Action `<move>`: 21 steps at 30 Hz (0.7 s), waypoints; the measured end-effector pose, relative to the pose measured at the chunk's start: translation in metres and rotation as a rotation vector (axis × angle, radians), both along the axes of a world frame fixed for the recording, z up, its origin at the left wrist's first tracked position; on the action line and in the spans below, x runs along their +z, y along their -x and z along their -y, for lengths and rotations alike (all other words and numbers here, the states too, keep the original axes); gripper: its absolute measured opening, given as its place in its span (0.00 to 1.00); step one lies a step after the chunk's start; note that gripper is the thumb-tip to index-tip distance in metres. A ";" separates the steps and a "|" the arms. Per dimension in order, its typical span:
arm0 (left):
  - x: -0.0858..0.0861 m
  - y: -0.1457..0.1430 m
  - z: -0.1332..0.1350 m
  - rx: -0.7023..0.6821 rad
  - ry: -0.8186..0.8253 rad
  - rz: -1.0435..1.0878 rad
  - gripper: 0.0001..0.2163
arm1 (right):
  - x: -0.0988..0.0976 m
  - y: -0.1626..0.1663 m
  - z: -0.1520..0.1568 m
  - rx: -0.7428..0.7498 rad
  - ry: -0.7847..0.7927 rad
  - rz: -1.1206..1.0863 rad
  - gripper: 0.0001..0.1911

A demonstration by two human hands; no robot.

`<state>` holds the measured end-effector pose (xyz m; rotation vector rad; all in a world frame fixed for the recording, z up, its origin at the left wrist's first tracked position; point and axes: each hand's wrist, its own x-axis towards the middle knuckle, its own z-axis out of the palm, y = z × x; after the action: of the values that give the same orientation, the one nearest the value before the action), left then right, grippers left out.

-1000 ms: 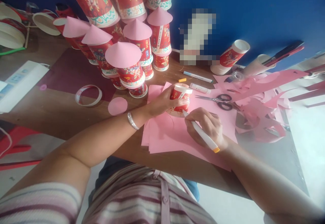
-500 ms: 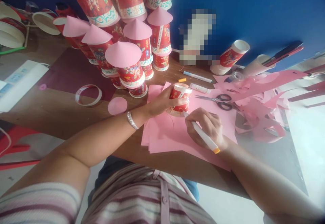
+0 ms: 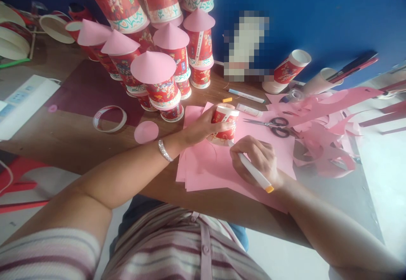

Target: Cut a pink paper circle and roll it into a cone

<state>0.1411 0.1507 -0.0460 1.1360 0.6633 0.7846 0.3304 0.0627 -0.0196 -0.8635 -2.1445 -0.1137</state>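
Blue wall (image 3: 317, 9) at the back, messy wooden table (image 3: 79, 136) in front; a crowd of red cups with pink cone tops (image 3: 154, 66) stands at the far side, with a cut pink disc (image 3: 146, 132) and a loose ring (image 3: 109, 119) lying apart from them; scissors (image 3: 272, 125) and a heap of pink scraps (image 3: 320, 144) sit off to the right. The left hand (image 3: 203, 128) has its fingers curled round a red paper cup (image 3: 224, 124), pinning it down on the stack of pink paper (image 3: 203, 174) near the middle of the table; the right hand (image 3: 258, 159) is closed in a writing grip on a white pen (image 3: 255, 173), orange cap end pointing back toward the body, tip right at the foot of the cup on its near right side; so it looks like tracing round the cup onto the top sheet. I can't make out any drawn line, so no idea how much of the circle is done. My guess is that carrying on needs the cup held dead still, the tip snug against its edge, and the wrist swinging round without bumping the left fingers.
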 end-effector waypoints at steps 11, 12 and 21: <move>0.000 -0.001 0.000 0.000 0.005 0.002 0.27 | 0.001 -0.001 -0.001 -0.040 -0.017 0.012 0.11; -0.001 0.000 0.000 0.002 0.004 0.001 0.27 | 0.001 -0.001 -0.001 -0.042 -0.019 0.012 0.11; -0.003 0.001 -0.001 -0.013 0.012 0.016 0.25 | 0.003 -0.001 -0.001 -0.039 -0.008 0.014 0.12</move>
<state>0.1406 0.1514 -0.0486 1.1209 0.6460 0.7771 0.3313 0.0633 -0.0163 -0.9023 -2.1392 -0.1485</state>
